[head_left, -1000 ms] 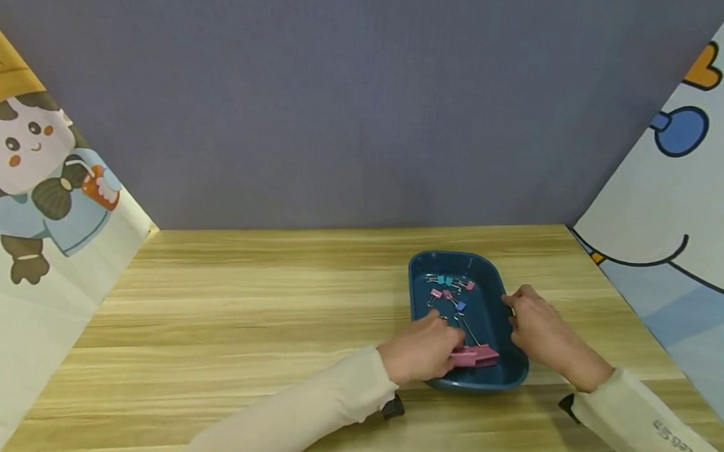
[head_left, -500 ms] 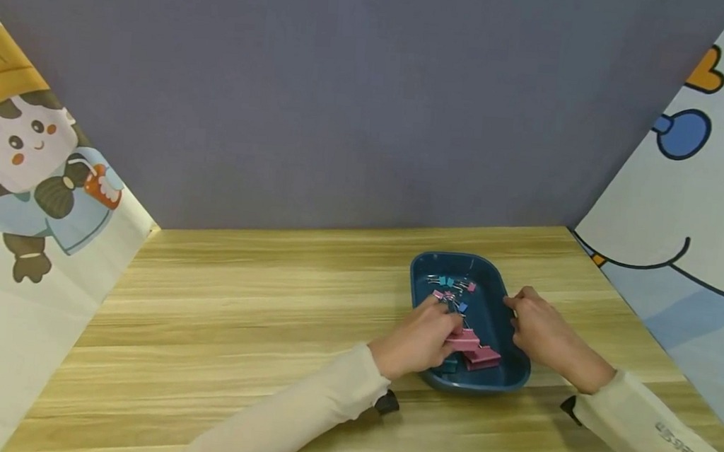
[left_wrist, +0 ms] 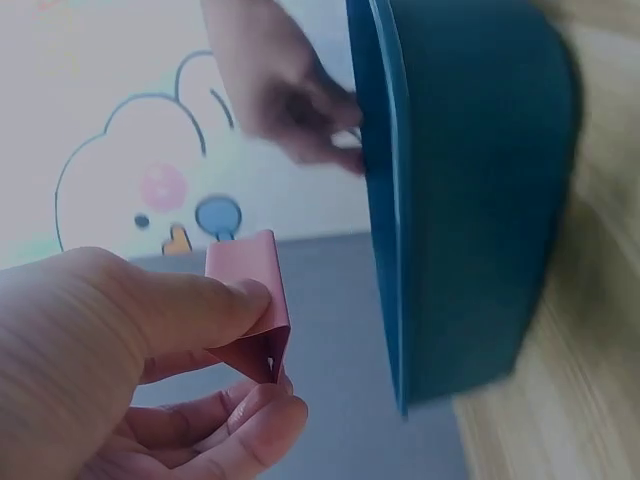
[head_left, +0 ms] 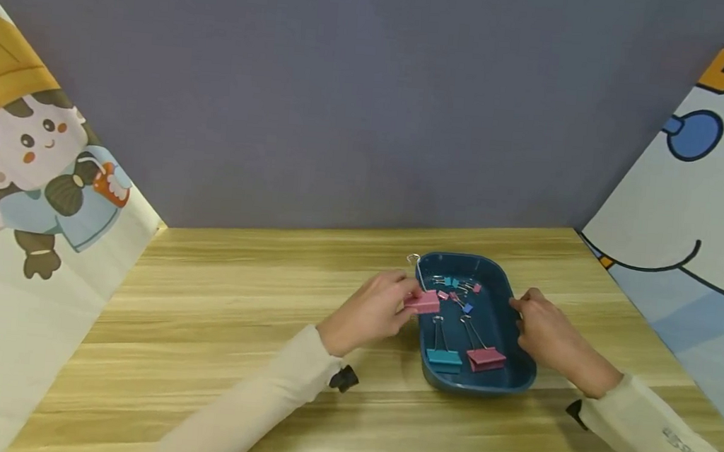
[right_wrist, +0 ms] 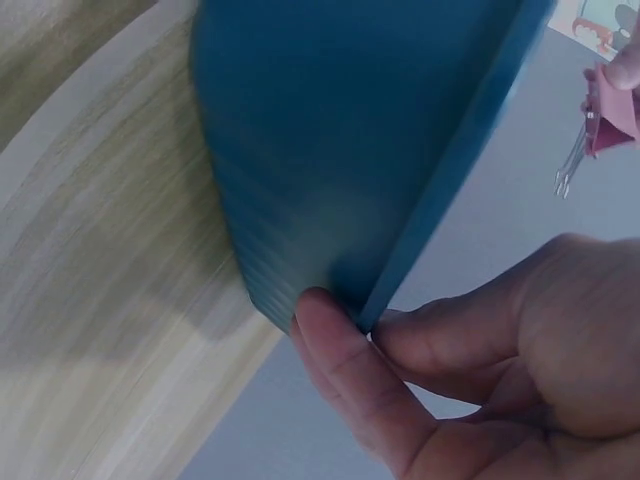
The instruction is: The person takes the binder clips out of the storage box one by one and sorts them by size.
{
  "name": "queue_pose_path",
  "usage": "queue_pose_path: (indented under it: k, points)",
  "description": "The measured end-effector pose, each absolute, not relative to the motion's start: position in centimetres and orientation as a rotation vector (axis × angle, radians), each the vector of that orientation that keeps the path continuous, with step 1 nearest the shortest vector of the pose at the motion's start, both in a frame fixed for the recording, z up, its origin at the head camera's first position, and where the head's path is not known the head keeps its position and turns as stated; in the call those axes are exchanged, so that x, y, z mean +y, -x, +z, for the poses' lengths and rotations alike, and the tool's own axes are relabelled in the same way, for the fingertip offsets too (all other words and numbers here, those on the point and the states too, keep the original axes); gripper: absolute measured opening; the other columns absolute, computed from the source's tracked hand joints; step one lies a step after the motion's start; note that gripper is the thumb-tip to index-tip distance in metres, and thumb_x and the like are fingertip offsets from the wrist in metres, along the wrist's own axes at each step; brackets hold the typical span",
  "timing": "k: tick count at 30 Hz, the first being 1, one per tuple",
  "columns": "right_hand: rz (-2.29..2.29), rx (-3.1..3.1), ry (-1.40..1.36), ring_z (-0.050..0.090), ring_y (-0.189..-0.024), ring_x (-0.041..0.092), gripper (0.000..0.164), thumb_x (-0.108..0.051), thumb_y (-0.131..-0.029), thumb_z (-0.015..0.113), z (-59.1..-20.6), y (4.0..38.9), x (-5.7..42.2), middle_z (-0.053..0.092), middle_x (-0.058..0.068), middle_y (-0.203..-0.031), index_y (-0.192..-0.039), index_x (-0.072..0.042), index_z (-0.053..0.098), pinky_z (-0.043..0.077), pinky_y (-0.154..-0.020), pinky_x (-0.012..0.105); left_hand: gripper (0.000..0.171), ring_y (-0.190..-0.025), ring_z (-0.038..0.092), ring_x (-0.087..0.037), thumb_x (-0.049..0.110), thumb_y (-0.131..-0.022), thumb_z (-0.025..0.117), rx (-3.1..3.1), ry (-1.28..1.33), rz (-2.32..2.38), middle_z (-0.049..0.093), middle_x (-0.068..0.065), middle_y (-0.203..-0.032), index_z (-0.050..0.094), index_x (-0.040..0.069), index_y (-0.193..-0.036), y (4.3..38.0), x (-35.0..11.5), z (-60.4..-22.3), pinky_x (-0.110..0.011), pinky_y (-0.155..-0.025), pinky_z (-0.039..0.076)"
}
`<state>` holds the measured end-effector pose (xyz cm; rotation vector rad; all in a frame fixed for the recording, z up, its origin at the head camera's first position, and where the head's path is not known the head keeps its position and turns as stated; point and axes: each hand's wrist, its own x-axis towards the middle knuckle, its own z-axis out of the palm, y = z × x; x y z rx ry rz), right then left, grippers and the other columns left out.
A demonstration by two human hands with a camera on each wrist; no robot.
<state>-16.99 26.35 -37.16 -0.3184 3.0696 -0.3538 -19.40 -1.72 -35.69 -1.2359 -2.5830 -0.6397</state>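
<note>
A large pink binder clip (head_left: 422, 302) is pinched between the thumb and fingers of my left hand (head_left: 373, 310), held up at the left rim of a dark blue tray (head_left: 518, 382). Its wire handles point away toward the back. The left wrist view shows the thumb flat on the clip's pink body (left_wrist: 247, 272). My right hand (head_left: 554, 338) pinches the tray's right rim, as the right wrist view shows with thumb and finger on either side of the wall (right_wrist: 330, 230). Inside the tray lie a large teal binder clip (head_left: 444, 358) and another large pink one (head_left: 486, 358).
Several small binder clips lie toward the back of the tray, among them a blue one (head_left: 467, 308) and a teal one (head_left: 451, 282). The tray stands on a wood-grain table (head_left: 235, 301), with a grey panel (head_left: 345, 111) behind and cartoon-printed panels at both sides.
My left hand has lifted the pink binder clip up and left, from inside the tray to its left rim, uncovering the teal clip. My right hand keeps its grip on the rim.
</note>
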Motion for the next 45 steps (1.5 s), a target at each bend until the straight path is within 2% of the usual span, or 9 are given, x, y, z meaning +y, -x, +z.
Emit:
queue_pose_path:
  k: [5, 14, 20, 26, 39, 45]
  points:
    - [-0.355, 3.080, 0.319, 0.057, -0.080, 0.032, 0.040, 0.012, -0.079, 0.061, -37.0, 16.9, 26.5, 0.049, 0.030, -0.101, -0.116, 0.024, 0.051, 0.052, -0.071, 0.047, 0.020, -0.080, 0.056, -0.013, 0.009, -0.082, 0.074, -2.624, 1.163, -0.659, 0.062, -0.001, -0.091, 0.067, 0.005, -0.100, 20.4, -4.2, -36.0, -0.019, -0.069, 0.047]
    - [-0.343, 3.065, 0.312, 0.056, -0.078, 0.031, 0.042, 0.012, -0.077, 0.063, -37.0, 16.8, 26.3, 0.049, 0.029, -0.099, -0.115, 0.024, 0.051, 0.052, -0.070, 0.046, 0.016, -0.079, 0.056, -0.013, 0.004, -0.082, 0.072, -2.771, 1.122, -0.611, 0.061, -0.002, -0.089, 0.068, 0.005, -0.098, 23.0, -6.5, -38.7, -0.021, -0.070, 0.049]
    - [-0.337, 3.086, 0.324, 0.056, -0.077, 0.030, 0.042, 0.012, -0.077, 0.063, -37.1, 16.9, 26.2, 0.049, 0.029, -0.098, -0.115, 0.024, 0.051, 0.052, -0.070, 0.046, 0.012, -0.079, 0.056, -0.013, 0.009, -0.084, 0.072, -2.844, 1.109, -0.581, 0.063, -0.001, -0.087, 0.068, 0.007, -0.095, 24.7, -6.4, -40.4, -0.024, -0.072, 0.049]
    - [-0.338, 3.075, 0.305, 0.056, -0.078, 0.031, 0.042, 0.011, -0.077, 0.064, -37.0, 16.9, 26.2, 0.049, 0.030, -0.100, -0.115, 0.024, 0.051, 0.052, -0.071, 0.047, 0.010, -0.085, 0.061, -0.016, 0.005, -0.085, 0.071, -2.876, 1.112, -0.564, 0.066, -0.002, -0.091, 0.069, 0.007, -0.095, 26.0, -6.0, -41.7, -0.025, -0.078, 0.049]
    - [-0.312, 3.104, 0.358, 0.059, -0.082, 0.034, 0.038, 0.011, -0.078, 0.063, -37.0, 17.8, 26.3, 0.050, 0.030, -0.100, -0.113, 0.022, 0.055, 0.052, -0.071, 0.048, 0.012, -0.085, 0.060, -0.016, 0.008, -0.084, 0.072, -2.890, 1.105, -0.538, 0.066, -0.002, -0.091, 0.070, 0.010, -0.095, 26.9, -5.9, -42.6, -0.026, -0.079, 0.048]
    - [-0.334, 3.102, 0.355, 0.058, -0.081, 0.034, 0.039, 0.012, -0.076, 0.063, -37.1, 18.4, 26.3, 0.050, 0.031, -0.100, -0.113, 0.022, 0.054, 0.052, -0.068, 0.046, 0.013, -0.084, 0.059, -0.015, 0.014, -0.084, 0.073, -2.896, 1.101, -0.521, 0.065, -0.002, -0.090, 0.070, 0.010, -0.096, 27.0, -5.8, -42.7, -0.026, -0.078, 0.048]
